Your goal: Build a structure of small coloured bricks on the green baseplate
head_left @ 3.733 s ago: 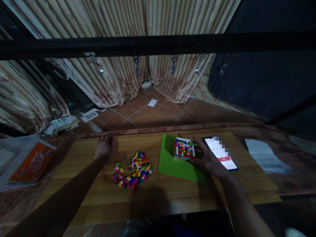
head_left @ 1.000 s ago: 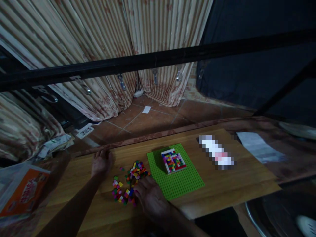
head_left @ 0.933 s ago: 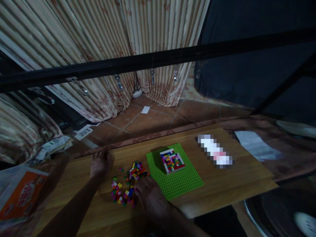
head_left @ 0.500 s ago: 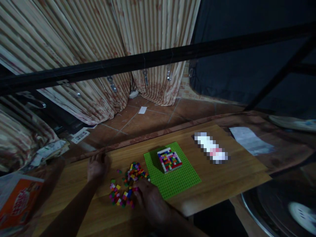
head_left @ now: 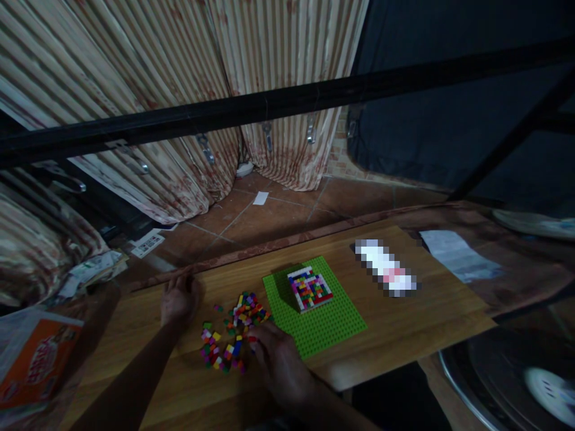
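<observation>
My right hand (head_left: pixel 283 362) is closed in a pinch at the near side of the loose toy bricks (head_left: pixel 249 311). A small red toy brick (head_left: pixel 252 339) shows at its fingertips. Just to the right lies a green studded baseplate (head_left: pixel 335 326). On it stands a low square build of small bricks (head_left: pixel 311 290), with a mostly white rim and many colours inside. My left hand (head_left: pixel 178 299) rests on the wooden table near its far edge, fingers loosely bent and apart, nothing seen in them. A second cluster of bricks (head_left: pixel 218 353) curves between the two arms.
A pixelated oblong object (head_left: pixel 385 268) lies on the table (head_left: pixel 431 311) right of the baseplate. White paper (head_left: pixel 458 256) is beyond the table's right end. An orange-labelled plastic container (head_left: pixel 40 362) stands at the left. A dark bar with metal hooks (head_left: pixel 179 123) crosses beyond the table, before curtains.
My right hand has shifted very slightly; the piece at its fingertips looked pink before and looks red now. My left hand stays in place. The camera view has moved a little.
</observation>
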A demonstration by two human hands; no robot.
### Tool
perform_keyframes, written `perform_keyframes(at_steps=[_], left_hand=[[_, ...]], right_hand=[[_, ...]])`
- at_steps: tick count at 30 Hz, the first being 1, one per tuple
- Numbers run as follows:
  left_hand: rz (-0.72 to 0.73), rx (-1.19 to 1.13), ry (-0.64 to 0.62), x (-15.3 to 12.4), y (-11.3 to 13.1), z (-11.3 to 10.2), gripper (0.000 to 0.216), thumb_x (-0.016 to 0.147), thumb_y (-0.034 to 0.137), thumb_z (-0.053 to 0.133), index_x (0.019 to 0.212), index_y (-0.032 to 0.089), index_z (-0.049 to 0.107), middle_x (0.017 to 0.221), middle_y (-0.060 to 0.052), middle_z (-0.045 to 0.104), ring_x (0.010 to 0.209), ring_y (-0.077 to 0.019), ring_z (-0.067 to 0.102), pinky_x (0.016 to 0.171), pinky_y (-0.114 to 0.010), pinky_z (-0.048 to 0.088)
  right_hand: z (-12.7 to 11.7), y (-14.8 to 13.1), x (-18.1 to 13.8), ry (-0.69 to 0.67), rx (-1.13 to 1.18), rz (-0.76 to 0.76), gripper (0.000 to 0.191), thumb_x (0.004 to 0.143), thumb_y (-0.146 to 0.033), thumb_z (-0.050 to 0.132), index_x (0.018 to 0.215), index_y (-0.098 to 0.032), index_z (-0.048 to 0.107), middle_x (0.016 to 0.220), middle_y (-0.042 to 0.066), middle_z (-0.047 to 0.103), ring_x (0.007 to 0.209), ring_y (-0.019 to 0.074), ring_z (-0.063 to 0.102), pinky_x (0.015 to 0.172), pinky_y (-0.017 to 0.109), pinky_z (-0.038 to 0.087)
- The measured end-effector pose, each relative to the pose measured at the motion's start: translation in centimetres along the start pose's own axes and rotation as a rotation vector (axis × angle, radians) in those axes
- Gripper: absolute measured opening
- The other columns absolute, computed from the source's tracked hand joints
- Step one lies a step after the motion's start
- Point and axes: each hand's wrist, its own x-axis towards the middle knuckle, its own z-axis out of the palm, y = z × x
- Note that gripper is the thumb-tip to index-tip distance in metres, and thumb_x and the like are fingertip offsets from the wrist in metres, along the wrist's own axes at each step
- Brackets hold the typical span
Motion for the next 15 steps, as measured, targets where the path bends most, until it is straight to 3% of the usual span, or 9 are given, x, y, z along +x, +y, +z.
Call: perform_keyframes(at_steps=[3, 15], left_hand=[[0.01, -0.002, 0.003, -0.1, -0.1, 0.0, 0.048, 0.089, 0.04, 0.033, 0.122, 0.014, 0.055, 0.126, -0.015, 0.057, 0.123, -0.0305, 0.046, 0.107, -0.045, 0.036], [0.025, -0.008, 0.034, -0.2, -0.1, 0.1, 0.043, 0.088, 0.036, 0.037, 0.12, 0.015, 0.057, 0.123, -0.015, 0.058, 0.121, -0.0302, 0.047, 0.104, -0.046, 0.038]], right_hand=[[-0.1, 0.0, 0.0, 0.035, 0.018, 0.012, 0.022, 0.095, -0.014, 0.044, 0.091, -0.021, 0.065, 0.087, 0.002, 0.064, 0.078, 0.0146, 0.06, 0.07, 0.024, 0.047], [0.3, 1.1, -0.1, 0.112, 0.065, 0.035, 0.029, 0.093, -0.015, 0.045, 0.108, -0.022, 0.069, 0.089, 0.005, 0.066, 0.08, 0.0158, 0.063, 0.073, 0.025, 0.051]])
